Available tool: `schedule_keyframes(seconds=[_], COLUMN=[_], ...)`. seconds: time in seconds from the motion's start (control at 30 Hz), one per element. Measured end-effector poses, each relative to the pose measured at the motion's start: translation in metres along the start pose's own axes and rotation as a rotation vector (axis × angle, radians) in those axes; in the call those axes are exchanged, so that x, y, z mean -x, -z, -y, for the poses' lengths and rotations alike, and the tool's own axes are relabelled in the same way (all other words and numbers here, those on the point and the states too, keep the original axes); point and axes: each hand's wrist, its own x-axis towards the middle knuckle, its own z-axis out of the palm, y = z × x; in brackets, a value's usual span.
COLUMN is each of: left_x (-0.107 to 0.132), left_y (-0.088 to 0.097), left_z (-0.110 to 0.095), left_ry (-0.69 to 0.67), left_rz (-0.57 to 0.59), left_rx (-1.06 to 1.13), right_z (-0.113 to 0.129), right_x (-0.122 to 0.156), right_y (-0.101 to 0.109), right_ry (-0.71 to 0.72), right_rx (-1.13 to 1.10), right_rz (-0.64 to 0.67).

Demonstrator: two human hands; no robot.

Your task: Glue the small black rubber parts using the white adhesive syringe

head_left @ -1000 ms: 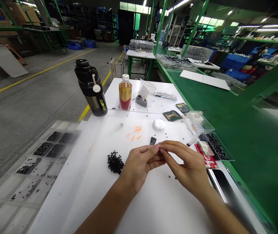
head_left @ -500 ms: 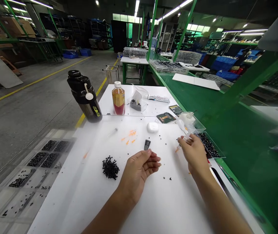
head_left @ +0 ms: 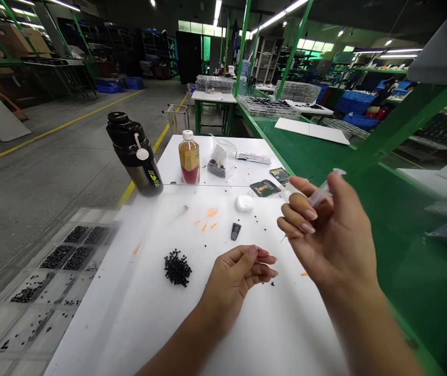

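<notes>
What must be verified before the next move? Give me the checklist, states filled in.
1. Syringe held in the right grip: ok.
2. Left grip holding something: cannot tell, too small or hidden.
3. Pile of black parts apart from both grips: ok.
4. Loose orange tips off the white table: not ok, several lie there.
5. Drink bottle upright and capped: ok.

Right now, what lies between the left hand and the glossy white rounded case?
In the head view, a dark grey tapered piece lies between the left hand and the glossy white rounded case, on the white tabletop, apart from both.
</notes>
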Motion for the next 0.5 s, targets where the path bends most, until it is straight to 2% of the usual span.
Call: schedule_keyframes(seconds=[0.1,0.2,0.37,0.5], left_x=[0.001,0.001,0.001,0.002], left_y=[-0.001,0.000,0.002,0.000], left_z=[0.002,0.004,0.004,0.006], left_ry=[0.020,0.044,0.077,0.100], left_rz=[0.044,0.075,0.129,0.126], left_rx=[0.074,0.172,0.237,0.291], right_z=[0.003,-0.003,-0.010,-0.012], right_x=[0.002,0.009,0.019,0.020], right_y=[-0.014,-0.012,0.001,0.003], right_ry=[-0.013,-0.038,-0.014,0.009], right_rx=[-0.033,-0.090,-0.208,-0.233], right_rz=[0.076,0.109,0.029,-0.014])
